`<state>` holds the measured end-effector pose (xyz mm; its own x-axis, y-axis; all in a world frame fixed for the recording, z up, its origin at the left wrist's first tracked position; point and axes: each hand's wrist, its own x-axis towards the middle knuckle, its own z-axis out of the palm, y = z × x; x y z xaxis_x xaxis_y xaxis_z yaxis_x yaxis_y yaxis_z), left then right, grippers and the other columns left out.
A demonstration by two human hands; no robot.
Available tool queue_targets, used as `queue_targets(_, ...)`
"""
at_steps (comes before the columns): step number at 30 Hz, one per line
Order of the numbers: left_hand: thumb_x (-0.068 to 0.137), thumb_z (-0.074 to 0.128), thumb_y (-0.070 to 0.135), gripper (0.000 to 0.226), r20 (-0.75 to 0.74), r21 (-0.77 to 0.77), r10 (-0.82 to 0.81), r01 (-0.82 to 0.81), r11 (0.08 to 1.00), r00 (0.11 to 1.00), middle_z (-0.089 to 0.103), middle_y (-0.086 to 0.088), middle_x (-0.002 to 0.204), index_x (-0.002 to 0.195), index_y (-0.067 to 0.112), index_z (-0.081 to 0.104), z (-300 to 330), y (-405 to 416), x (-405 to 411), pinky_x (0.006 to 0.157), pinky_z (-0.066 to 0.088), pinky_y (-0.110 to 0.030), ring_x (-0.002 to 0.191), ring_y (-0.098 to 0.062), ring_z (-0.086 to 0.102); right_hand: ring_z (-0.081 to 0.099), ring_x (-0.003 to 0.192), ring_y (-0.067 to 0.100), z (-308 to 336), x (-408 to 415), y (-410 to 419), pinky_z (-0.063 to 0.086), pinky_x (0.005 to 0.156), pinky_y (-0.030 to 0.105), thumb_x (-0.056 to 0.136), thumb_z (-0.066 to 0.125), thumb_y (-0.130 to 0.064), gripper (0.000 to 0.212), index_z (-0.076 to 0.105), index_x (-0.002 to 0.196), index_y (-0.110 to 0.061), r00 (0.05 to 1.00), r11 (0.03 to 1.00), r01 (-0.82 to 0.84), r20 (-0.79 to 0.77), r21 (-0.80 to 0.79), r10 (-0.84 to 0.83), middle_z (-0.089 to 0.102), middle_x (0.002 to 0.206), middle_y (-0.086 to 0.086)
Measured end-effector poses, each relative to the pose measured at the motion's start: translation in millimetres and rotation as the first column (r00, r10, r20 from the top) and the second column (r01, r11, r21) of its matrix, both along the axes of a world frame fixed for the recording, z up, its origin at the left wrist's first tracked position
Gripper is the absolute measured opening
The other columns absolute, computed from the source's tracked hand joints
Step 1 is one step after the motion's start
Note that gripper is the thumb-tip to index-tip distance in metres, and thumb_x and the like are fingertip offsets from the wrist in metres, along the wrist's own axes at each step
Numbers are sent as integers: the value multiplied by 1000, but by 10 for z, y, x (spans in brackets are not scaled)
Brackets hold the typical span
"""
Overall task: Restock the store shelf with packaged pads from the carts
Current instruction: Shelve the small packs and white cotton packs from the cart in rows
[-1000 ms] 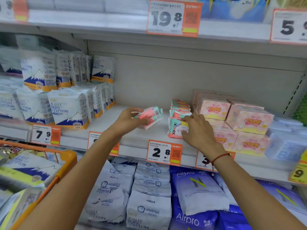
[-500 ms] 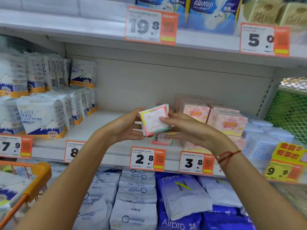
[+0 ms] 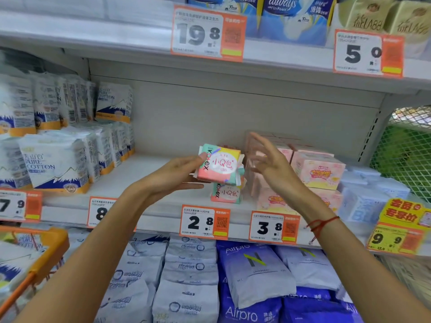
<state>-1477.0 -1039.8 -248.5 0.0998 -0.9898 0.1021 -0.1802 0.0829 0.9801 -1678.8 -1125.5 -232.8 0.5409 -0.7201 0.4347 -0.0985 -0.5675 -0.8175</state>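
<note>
My left hand (image 3: 177, 171) grips a small pink, green and yellow Kotex pad pack (image 3: 220, 164), held face out in front of the middle shelf (image 3: 144, 201). Another pack of the same kind (image 3: 226, 193) stands on the shelf just below and behind it, above the 2.8 price tag. My right hand (image 3: 271, 164) hovers just right of the held pack with fingers spread, holding nothing and blurred by motion. It partly covers pink boxed pads (image 3: 319, 170) stacked on the shelf.
White and blue Pure Cotton packs (image 3: 56, 164) fill the shelf's left side. An orange cart (image 3: 39, 259) with more packs is at lower left. Airpro and white bags (image 3: 251, 273) fill the shelf below. Always packs (image 3: 291, 17) stand on the top shelf. Green mesh (image 3: 405, 150) is at right.
My right hand has let go of the pack and drawn off to the right, fingers spread. My left hand has turned the pack so its front faces me.
</note>
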Motion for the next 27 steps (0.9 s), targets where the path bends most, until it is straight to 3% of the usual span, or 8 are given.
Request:
queue_targets(2,98,43,34,30,108,-35,-48,52,998,993,70,1,113,121,23,57,-17,-8,-21,97,50,-27,109,-13,64,61,99,12,-1,4,4,53,78,22,97,49,-11,44,42,139,-18,998,970,-50,-22,238,56,56,130,6)
queue_targets(3,98,44,30,32,159,-44,-62,70,997,985,68,0,116,126,21,54,-24,-17,-49,98,48,-26,111,-12,63,63,98,14,-40,26,11,54,79,24,93,56,-14,44,45,136,-17,993,968,-53,-86,245,76,60,126,7)
queue_targets(7,97,49,13,36,379,0,-95,103,995,921,59,6,122,132,18,48,-81,-99,-160,83,48,-8,106,-8,58,65,98,23,-225,47,-18,54,86,38,72,81,-17,62,47,124,-20,929,988,130,-338,-81,-150,58,126,10)
queue_targets(10,91,60,18,47,576,53,-23,-9,999,817,56,2,130,137,19,48,-95,-174,-136,89,50,-25,109,-16,60,64,99,25,-235,38,-2,52,87,40,69,82,-26,64,46,122,-24,858,969,147,-461,-200,-225,58,126,9)
queue_targets(12,85,69,24,56,668,89,21,-107,990,744,54,-3,135,137,20,48,-98,-223,-97,94,46,-33,114,-19,57,59,103,22,-246,52,13,47,85,31,69,82,-28,60,51,121,-23,819,954,136,-511,-268,-261,56,127,7)
queue_targets(17,91,61,21,60,599,243,18,-203,949,800,55,-14,133,142,2,36,-127,-279,-172,86,49,-32,113,-24,58,46,121,21,-250,83,46,36,91,23,77,76,-25,72,41,139,-19,728,950,123,-624,-287,-283,41,135,5)
queue_targets(21,96,47,10,38,570,234,-24,-134,963,821,59,-9,130,133,2,49,-119,-323,-249,77,50,-24,104,-17,59,49,103,14,-140,67,59,38,80,19,83,67,-7,70,32,143,-13,782,985,93,-602,-146,-163,47,131,3)
queue_targets(27,99,41,10,33,601,195,-35,-104,975,798,60,-7,127,129,4,53,-153,-380,-303,70,47,-22,103,-18,59,45,127,22,-170,98,48,38,96,25,86,63,-10,58,43,140,-12,693,967,59,-687,-246,-217,43,144,6)
